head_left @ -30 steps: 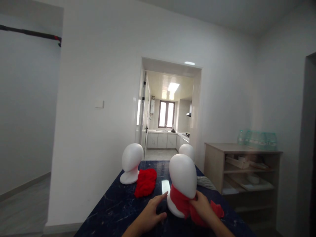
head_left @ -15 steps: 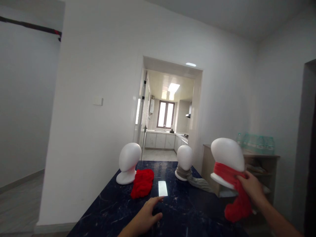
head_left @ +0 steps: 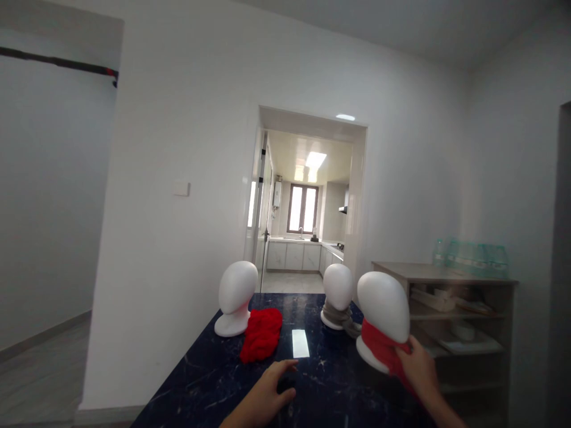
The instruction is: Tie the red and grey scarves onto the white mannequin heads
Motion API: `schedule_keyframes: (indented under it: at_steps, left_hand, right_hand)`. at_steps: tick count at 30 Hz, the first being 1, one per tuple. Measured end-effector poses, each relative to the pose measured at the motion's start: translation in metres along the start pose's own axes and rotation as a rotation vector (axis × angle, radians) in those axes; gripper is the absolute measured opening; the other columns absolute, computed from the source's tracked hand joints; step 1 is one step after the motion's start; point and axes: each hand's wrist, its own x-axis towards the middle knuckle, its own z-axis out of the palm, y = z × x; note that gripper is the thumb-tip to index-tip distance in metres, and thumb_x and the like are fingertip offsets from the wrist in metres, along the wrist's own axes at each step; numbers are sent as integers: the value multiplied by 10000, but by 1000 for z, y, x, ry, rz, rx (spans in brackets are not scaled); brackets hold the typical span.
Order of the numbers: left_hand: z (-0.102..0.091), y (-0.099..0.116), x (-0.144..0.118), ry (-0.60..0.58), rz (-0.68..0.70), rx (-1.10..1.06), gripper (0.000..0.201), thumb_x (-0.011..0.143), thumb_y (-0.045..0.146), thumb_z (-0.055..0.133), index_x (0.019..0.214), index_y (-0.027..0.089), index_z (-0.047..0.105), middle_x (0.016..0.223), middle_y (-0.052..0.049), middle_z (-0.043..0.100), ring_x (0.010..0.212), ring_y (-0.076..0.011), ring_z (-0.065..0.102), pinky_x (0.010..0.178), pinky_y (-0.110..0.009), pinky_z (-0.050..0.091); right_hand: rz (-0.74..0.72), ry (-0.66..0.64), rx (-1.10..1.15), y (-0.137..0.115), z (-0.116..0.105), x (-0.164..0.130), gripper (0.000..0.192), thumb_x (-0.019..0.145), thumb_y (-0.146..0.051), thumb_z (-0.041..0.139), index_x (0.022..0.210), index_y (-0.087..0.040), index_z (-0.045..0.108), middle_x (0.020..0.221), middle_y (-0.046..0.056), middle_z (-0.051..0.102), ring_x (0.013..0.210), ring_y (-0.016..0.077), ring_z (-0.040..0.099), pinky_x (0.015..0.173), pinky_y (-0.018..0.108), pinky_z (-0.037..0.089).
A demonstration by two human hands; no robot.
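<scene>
Mannequin head (head_left: 383,303) wrapped at the neck in a red scarf (head_left: 379,345) sits at the right side of the dark bench (head_left: 214,380), its base (head_left: 370,359) on or just above the bench top; the contact is too blurred to tell. The head's long axis is near upright, tipped slightly, with the smooth crown leaning to the left and away from the person. The right hand (head_left: 417,368) is the nearer one: it closes on the scarf at the right of the neck, fingers wrapped into the cloth. The left hand (head_left: 267,392) lies well apart to the left, palm down and fingers loosely spread on the bench, holding nothing. Further back stand a second head with a grey scarf (head_left: 338,294), just behind and left of the held one, and a bare head (head_left: 236,297) with a loose red cloth (head_left: 262,334) beside it.
</scene>
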Motion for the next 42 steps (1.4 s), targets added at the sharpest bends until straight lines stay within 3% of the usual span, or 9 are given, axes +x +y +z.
schedule_keyframes:
  at_steps: [7,14,21,24,26,28,32,37,42]
  left_hand:
    - [2,-3,2,-10,-8,4,649,817,263,706,1456,298,595,1440,-58,666,1377,-276,575,1246,-432,394]
    - [2,0,1,1,-2,-12,636,816,242,711,1441,303,612,1413,-40,671,1363,-261,582,1242,-414,387]
    - [1,4,-2,-10,-12,-17,632,817,246,725,1438,300,621,1405,-34,677,1347,-252,594,1220,-396,409]
    - [2,3,-3,4,-9,-6,595,824,269,730,1411,304,644,1407,-37,673,1341,-253,596,1209,-390,419]
    - [3,3,-2,12,-4,18,548,832,285,723,1377,308,670,1386,-37,680,1322,-254,605,1196,-389,428]
    - [4,1,1,35,-3,58,482,838,297,713,1320,302,705,1339,-36,701,1286,-253,621,1175,-386,438]
    - [2,-10,11,212,-85,151,361,842,240,659,1192,221,747,1219,-68,750,1167,-241,673,1077,-354,485]
    - [-19,-20,20,463,-301,427,400,875,153,622,1266,167,701,1290,-114,715,1231,-255,635,1116,-348,433]
    - [-40,-6,28,332,-411,619,376,963,272,678,1329,185,656,1380,-133,653,1249,-274,627,1139,-442,447]
  right_hand:
    - [-19,-34,75,-10,64,-31,355,808,-399,502,988,-207,739,970,151,802,946,344,752,797,371,529]
    - [-82,-52,42,-3,91,-25,335,835,-422,470,983,-184,654,1019,189,766,978,361,734,825,408,529]
    - [-127,-112,-91,6,77,-35,599,748,-491,625,1213,-114,613,1133,212,727,1116,384,703,946,417,543]
    - [-202,11,-224,-5,53,-55,746,769,-524,647,1360,-82,543,1280,264,664,1209,431,645,1029,487,496]
    - [-232,78,-187,-24,42,-75,620,853,-542,575,1312,-126,570,1285,250,661,1187,412,647,1017,486,489]
    - [-240,-37,-43,-49,40,-97,409,922,-518,511,1155,-200,622,1130,173,724,1041,333,696,908,415,518]
    - [-228,-527,80,-98,68,-128,208,919,-398,577,781,-252,632,754,37,741,724,225,699,653,316,420]
    - [-197,-423,-18,-113,106,-139,265,1024,-318,440,835,-241,609,817,49,772,764,218,729,638,304,332]
    - [-259,-431,5,-107,116,-149,224,1035,-309,422,924,-264,611,868,42,789,817,233,765,648,292,335]
